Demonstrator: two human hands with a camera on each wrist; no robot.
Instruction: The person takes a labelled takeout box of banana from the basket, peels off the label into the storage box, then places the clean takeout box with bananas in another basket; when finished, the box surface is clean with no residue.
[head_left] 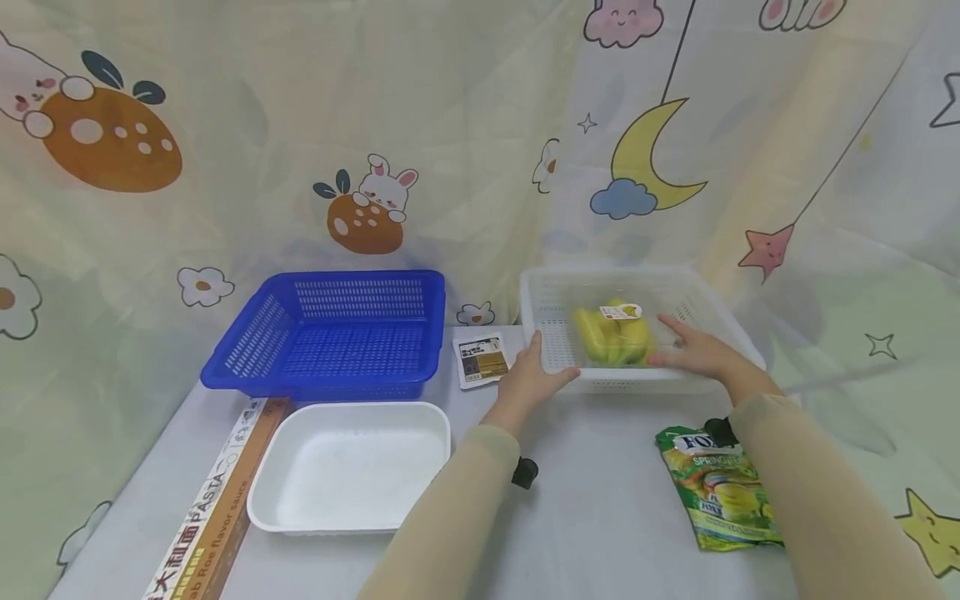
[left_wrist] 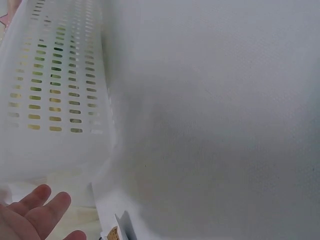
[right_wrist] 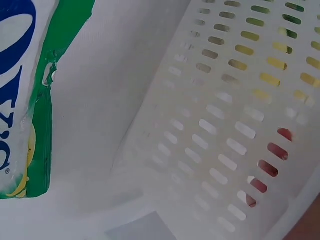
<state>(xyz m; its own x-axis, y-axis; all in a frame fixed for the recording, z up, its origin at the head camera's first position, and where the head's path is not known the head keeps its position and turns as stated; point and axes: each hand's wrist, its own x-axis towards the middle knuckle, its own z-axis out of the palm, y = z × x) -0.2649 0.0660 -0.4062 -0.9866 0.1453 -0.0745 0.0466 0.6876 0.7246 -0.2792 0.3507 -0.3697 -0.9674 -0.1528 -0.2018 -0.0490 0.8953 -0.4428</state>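
A clear pack of yellow fruit that looks like bananas point(head_left: 617, 335), with a white label, lies inside the white plastic basket point(head_left: 551, 358). My right hand point(head_left: 699, 352) reaches over the basket's front right rim, its fingers spread at the pack's right side; whether they touch it cannot be told. Through the basket's slots, reddish parts of that hand show in the right wrist view. My left hand point(head_left: 527, 383) is at the basket's front left corner, thumb and fingers spread wide. In the left wrist view, the left fingers point(left_wrist: 50, 207) extend beside the basket wall point(left_wrist: 55, 150).
A blue basket point(head_left: 360, 387) stands at the back left, behind a white tray point(head_left: 348, 467). A long pasta box point(head_left: 217, 508) lies left of the tray. A small brown-and-white sachet point(head_left: 482, 360) lies between the baskets. A green soup packet point(head_left: 720, 492) lies under my right forearm.
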